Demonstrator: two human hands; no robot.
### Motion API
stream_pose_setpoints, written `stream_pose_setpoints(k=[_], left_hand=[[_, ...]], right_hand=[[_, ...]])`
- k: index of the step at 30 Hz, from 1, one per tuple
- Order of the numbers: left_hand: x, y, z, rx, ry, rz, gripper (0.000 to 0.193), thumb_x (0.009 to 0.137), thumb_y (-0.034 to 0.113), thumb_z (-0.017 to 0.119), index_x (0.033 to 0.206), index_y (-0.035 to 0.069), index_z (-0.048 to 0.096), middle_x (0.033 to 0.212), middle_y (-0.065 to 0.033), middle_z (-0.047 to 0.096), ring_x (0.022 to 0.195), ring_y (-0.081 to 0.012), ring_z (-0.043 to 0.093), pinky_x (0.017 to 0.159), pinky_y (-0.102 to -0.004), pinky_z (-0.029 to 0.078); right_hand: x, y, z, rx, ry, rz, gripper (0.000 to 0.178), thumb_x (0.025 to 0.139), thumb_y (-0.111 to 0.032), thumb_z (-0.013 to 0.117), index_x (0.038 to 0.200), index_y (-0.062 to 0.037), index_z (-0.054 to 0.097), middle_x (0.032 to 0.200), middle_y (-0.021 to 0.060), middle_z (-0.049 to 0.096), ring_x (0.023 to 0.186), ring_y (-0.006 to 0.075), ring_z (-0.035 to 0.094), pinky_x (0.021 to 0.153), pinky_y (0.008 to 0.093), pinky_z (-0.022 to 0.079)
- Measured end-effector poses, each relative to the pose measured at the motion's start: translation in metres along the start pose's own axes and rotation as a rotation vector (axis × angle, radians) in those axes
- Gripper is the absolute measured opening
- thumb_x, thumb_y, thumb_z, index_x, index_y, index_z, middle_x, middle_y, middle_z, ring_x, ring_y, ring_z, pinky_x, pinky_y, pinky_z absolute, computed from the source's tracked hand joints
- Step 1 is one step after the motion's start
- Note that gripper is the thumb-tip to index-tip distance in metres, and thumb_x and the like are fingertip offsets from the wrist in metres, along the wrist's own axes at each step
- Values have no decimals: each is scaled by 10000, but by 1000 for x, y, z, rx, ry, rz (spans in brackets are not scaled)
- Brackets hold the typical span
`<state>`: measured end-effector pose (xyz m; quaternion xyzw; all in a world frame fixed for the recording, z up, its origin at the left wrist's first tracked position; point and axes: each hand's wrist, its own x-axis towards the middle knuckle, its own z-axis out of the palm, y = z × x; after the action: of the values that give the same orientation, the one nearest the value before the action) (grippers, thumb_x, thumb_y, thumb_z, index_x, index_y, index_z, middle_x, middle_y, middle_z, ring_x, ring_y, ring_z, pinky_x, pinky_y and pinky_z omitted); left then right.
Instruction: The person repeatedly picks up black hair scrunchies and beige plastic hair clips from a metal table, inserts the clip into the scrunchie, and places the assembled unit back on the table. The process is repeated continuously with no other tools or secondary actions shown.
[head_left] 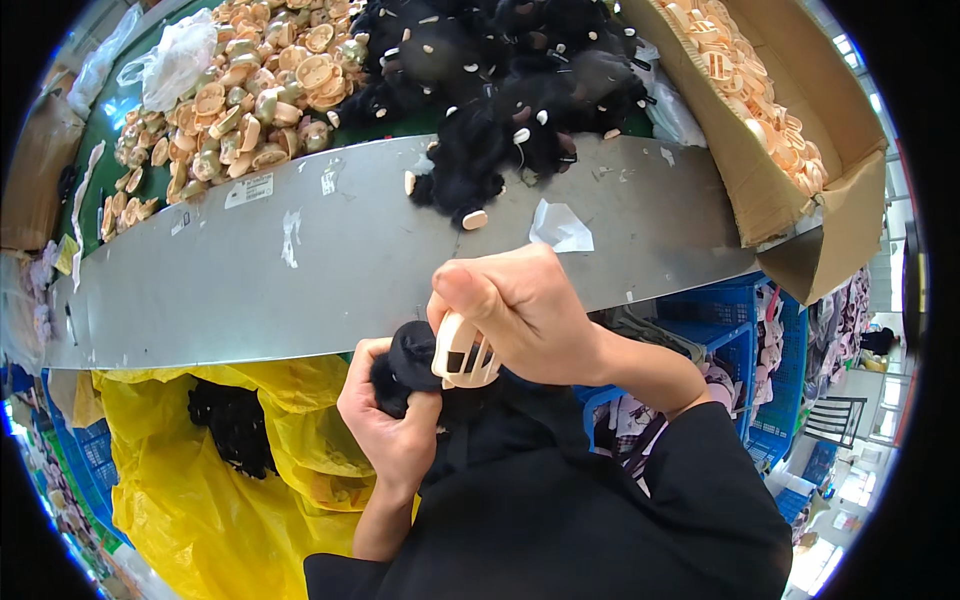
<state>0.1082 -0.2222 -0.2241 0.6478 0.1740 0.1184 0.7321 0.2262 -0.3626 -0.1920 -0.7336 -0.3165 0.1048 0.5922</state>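
In front of my body, my left hand [385, 425] is closed round a black fluffy plush piece [405, 365]. My right hand [530, 310] grips a beige slotted plastic shell [468, 360], which has a small dark rectangular opening. The shell touches the plush piece or sits right beside it; their exact contact is hidden by the fingers. Just past my hands, on the grey metal table [330, 240], lies a heap of black plush pieces [470, 130] with small pale plastic ends.
Beige plastic parts [240, 100] form a pile at the far left, near a clear plastic bag [180, 60]. A cardboard box [740, 190] of beige parts stands at the right. A yellow bag [190, 490] holding black plush hangs below the edge. Blue crates [765, 390] stand lower right.
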Motion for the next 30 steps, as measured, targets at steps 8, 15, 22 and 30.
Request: stream_pose_setpoints(k=[8,15,22,30], left_hand=[[-3,2,-4,48,-16,-52,178,757,-39,631,926,3,595,788,52,546,725,-16,472,654,-181,402],[-4,9,-2,-15,-25,-122,210,753,-23,626,963,-11,620,784,43,571,714,-29,494,651,-187,412],[-4,6,-2,42,-65,-48,197,809,37,698,988,-16,633,790,13,612,728,-41,529,648,-203,424],[-5,4,-12,40,-236,-60,206,792,10,712,988,-11,650,817,23,630,740,-34,548,657,-213,449]], right_hand=[[16,-2,5,-103,-208,-44,462,1092,-300,506,725,-41,611,550,80,503,454,221,522,466,302,409],[21,-10,14,-474,-210,-288,330,1038,-275,567,766,-89,568,519,64,476,437,264,526,421,366,374],[19,0,26,-495,-159,-290,279,980,-265,601,762,-98,551,518,51,478,435,262,537,409,367,368],[21,7,30,-546,-95,-460,258,904,-273,632,744,-86,551,597,64,503,489,263,531,431,377,399]])
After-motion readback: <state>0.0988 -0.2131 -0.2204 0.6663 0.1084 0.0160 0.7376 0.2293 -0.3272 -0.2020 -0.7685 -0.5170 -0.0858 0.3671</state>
